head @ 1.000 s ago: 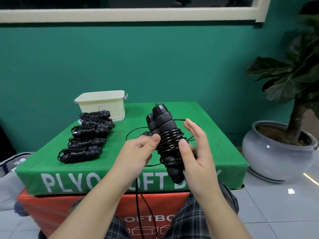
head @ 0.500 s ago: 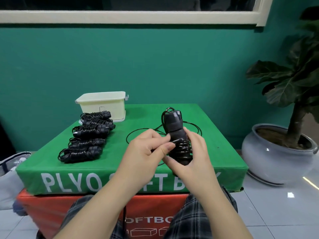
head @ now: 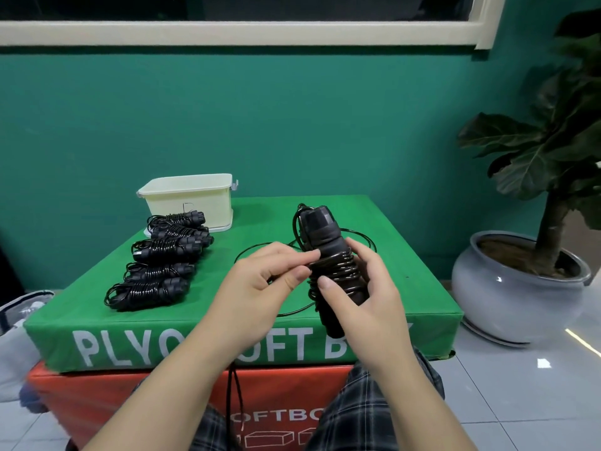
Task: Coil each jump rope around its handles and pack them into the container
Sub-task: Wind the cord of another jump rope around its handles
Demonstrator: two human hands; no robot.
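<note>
Winding is the step in hand: the right hand (head: 364, 297) grips the pair of black handles (head: 328, 252) upright above the green plyo box (head: 406, 288), thumb pressed on the coils, fingers curled round the far side. The left hand (head: 263, 281) pinches the black cord (head: 336, 271) between thumb and forefinger just beside the coils. Loose cord lies in loops on the box behind the hands, and a strand hangs down between the knees, so several turns remain, by my judgement. The next move calls for carrying the pinched cord round the handles under tension. Five coiled jump ropes (head: 156, 268) lie in a row near the cream container (head: 192, 203), none visibly packed yet.
</note>
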